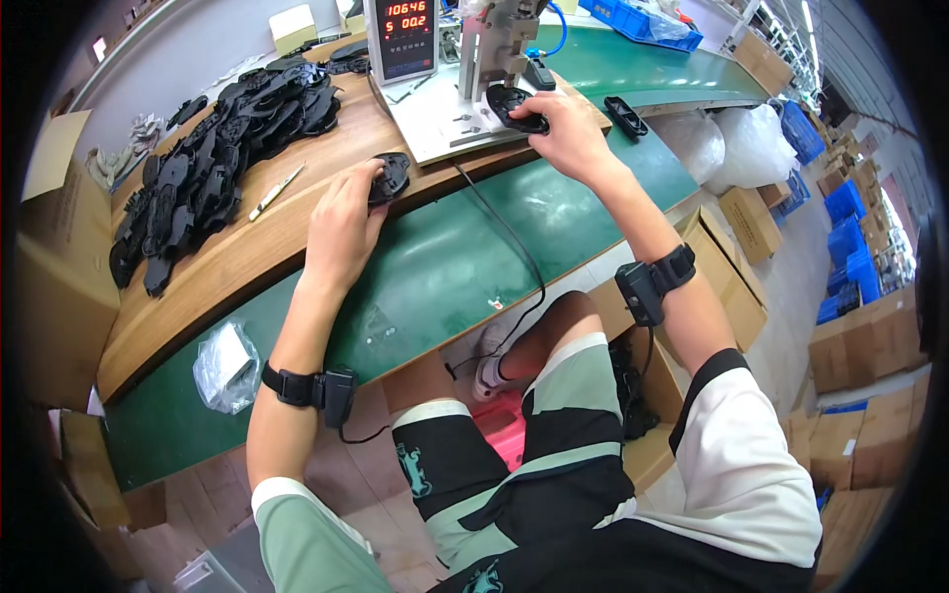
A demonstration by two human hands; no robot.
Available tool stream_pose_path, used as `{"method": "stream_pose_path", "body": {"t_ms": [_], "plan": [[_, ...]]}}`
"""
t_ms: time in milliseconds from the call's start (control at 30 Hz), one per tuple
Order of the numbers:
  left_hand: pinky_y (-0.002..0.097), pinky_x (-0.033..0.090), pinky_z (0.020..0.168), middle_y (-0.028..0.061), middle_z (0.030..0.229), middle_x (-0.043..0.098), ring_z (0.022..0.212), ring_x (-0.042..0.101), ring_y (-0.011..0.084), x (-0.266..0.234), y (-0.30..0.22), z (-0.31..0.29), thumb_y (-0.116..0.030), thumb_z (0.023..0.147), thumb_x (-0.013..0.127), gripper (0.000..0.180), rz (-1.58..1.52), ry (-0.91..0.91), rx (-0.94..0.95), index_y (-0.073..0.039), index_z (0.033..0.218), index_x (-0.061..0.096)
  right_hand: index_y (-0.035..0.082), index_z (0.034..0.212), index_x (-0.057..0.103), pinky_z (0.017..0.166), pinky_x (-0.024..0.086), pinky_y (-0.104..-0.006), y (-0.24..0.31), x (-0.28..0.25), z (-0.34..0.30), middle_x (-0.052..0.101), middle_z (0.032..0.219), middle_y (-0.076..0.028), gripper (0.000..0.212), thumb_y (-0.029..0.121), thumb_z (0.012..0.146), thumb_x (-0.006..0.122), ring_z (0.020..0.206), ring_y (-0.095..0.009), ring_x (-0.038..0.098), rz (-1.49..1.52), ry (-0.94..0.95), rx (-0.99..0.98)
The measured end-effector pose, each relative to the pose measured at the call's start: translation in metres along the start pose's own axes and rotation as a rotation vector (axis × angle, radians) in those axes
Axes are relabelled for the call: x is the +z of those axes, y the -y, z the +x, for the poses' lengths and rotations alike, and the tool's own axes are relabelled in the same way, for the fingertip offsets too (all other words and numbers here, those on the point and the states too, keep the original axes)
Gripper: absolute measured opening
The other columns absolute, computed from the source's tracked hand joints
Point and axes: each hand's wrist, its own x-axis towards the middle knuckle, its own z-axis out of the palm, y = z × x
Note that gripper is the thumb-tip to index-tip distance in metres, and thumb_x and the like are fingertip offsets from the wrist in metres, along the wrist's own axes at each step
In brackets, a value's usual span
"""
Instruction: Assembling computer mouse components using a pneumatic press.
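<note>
My left hand [340, 219] is closed on a black moulded plastic part [393, 176], raised over the front edge of the wooden board. My right hand [570, 138] pinches another black plastic shell [506, 103] by its near edge, under the head of a small bench press [498, 44]. Whether the shell touches the press tool is hard to make out. The white base plate [427, 138] of the press lies beneath it. Beside the press column stands a control box [403, 38] with a red lit display.
A long heap of black plastic parts [237, 138] covers the wooden board's left side, with a slim white-handled tool [277, 192] beside it. One elongated black part [626, 118] lies right of the press. A black cable [514, 237] crosses the green table near a clear plastic bag [227, 368].
</note>
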Motion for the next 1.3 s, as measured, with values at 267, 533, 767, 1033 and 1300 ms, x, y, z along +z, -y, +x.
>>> {"method": "stream_pose_path", "body": {"t_ms": [267,533,767,1033,1300], "plan": [[0.0458,0.053,0.102,0.0185,0.125,0.067,0.122,0.063,0.0387,0.000,0.003,-0.002,0.004,0.081,0.072,0.049,0.001,0.069,0.015,-0.006,0.128,0.063,0.008,0.104,0.079,0.097,0.053,-0.0444,0.002,-0.003,0.004,0.075,0.108,-0.013,0.030,0.002,0.076,0.069,0.107,-0.035,0.068,-0.068,0.032,-0.009],[0.0441,0.055,0.098,0.0175,0.123,0.069,0.117,0.065,0.0371,0.003,0.005,0.002,0.003,0.087,0.068,0.033,-0.001,0.026,0.038,-0.004,0.120,0.067,0.006,0.105,0.077,0.095,0.055,-0.0435,0.003,-0.013,0.002,0.074,0.106,-0.014,0.027,0.001,0.081,0.066,0.108,-0.035,0.068,0.042,-0.108,-0.033],[0.0417,0.056,0.096,0.0135,0.119,0.073,0.114,0.067,0.0334,0.002,0.004,0.001,0.002,0.086,0.070,0.030,0.011,-0.042,0.083,-0.004,0.116,0.069,0.002,0.108,0.072,0.097,0.054,-0.0427,0.029,0.003,-0.105,0.070,0.114,-0.016,0.026,-0.002,0.084,0.064,0.112,-0.036,0.066,0.161,-0.147,-0.057],[0.0398,0.061,0.093,0.0133,0.120,0.071,0.116,0.065,0.0323,0.003,0.004,0.000,0.003,0.083,0.071,0.030,-0.033,0.042,0.032,-0.003,0.112,0.069,0.007,0.123,0.069,0.112,0.040,-0.0460,0.023,0.006,-0.129,0.065,0.134,-0.014,0.034,0.007,0.090,0.059,0.127,-0.034,0.058,0.083,-0.006,-0.066],[0.0427,0.055,0.093,0.0095,0.112,0.071,0.110,0.064,0.0309,0.005,0.007,0.000,-0.001,0.081,0.072,0.026,-0.017,0.023,0.077,-0.006,0.106,0.069,0.005,0.122,0.073,0.105,0.049,-0.0433,0.002,0.021,-0.091,0.066,0.120,-0.014,0.030,0.009,0.095,0.062,0.118,-0.035,0.060,0.075,-0.001,0.023]]}}
